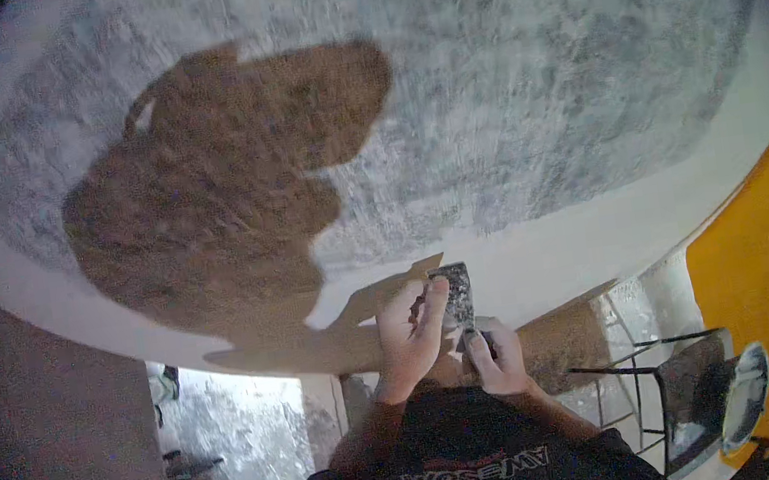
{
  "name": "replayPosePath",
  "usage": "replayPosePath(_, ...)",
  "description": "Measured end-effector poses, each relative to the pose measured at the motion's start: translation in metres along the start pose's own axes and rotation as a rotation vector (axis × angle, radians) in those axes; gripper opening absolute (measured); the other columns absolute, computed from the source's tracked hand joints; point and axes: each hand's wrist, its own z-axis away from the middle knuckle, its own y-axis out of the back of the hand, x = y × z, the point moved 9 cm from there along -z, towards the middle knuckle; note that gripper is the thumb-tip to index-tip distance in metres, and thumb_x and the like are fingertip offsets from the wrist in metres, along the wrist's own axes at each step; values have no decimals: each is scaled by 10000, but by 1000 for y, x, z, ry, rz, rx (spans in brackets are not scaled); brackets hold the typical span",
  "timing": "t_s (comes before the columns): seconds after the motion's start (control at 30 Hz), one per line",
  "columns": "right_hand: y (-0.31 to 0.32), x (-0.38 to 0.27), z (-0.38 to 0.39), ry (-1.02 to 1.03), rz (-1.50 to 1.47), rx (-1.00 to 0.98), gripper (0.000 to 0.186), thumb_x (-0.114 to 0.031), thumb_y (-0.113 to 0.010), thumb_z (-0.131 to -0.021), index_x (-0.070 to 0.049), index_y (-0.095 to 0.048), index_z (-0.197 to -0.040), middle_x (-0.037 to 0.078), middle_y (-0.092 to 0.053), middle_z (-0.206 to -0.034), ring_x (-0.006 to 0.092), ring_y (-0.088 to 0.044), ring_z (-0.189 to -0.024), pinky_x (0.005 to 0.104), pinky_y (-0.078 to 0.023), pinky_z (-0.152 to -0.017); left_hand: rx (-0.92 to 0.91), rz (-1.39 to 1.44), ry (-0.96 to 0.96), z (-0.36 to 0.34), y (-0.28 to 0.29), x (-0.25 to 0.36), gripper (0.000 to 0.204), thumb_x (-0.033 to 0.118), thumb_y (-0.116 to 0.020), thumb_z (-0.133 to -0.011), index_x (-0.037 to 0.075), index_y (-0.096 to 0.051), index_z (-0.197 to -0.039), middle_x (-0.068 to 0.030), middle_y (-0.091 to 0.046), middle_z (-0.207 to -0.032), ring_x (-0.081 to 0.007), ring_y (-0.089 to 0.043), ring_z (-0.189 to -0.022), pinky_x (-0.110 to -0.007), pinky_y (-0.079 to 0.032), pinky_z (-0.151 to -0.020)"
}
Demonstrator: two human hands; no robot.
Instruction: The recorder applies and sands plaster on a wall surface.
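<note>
A putty knife [459, 300] with a broad blade smeared in grey and white is held in front of my chest. Its handle sits in my right hand [501, 359], the fingers closed round it and the thumb on top. My left hand [408, 342] is closed at the left side of the blade, its thumb lying along the blade edge. My left fingertips are partly hidden behind the blade. Just beyond both hands rises a large wall [521, 96], patchy grey in the middle with a whiter band along its lower part.
A dark shadow [211, 175] falls across the wall's left half. At the lower right stands a dark metal-framed chair [689, 379], with a round whitish container [747, 396] beside it. An orange-yellow surface [767, 267] borders the right side. White-stained floor [246, 443] shows at the lower left.
</note>
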Motion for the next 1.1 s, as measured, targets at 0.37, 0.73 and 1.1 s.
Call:
replayPosePath(0.37, 33, -15, -10, 325, 102, 178, 292, -40, -510, -840, 98, -541, -1095, 91, -600, -635, 111, -534, -543, 239, -430, -532, -37, 99, 87, -5, -32, -9, 336, 246, -578, -866, 25, -489, -630, 33, -461, -524, -3, -433, -514, -210, -323, -408)
replayPosePath(0.73, 49, -12, -7, 466, -5, 341, 181, -56, -612, -791, 52, -620, -936, 141, -647, -686, 141, -605, -561, 240, -458, -524, -22, 54, 0, -4, -41, 4, 257, 208, -563, -876, 14, -553, -708, 35, -499, -554, -1, -422, -501, -195, -324, -419)
replayPosePath(1.1, 53, -18, -25, 463, -142, 180, 155, -72, -603, -816, 38, -615, -926, 109, -605, -632, 120, -531, -523, 254, -418, -473, 1, 138, 43, -4, -46, -9, 287, 218, -542, -888, 33, -522, -671, 3, -541, -557, -36, -485, -446, -179, -358, -402)
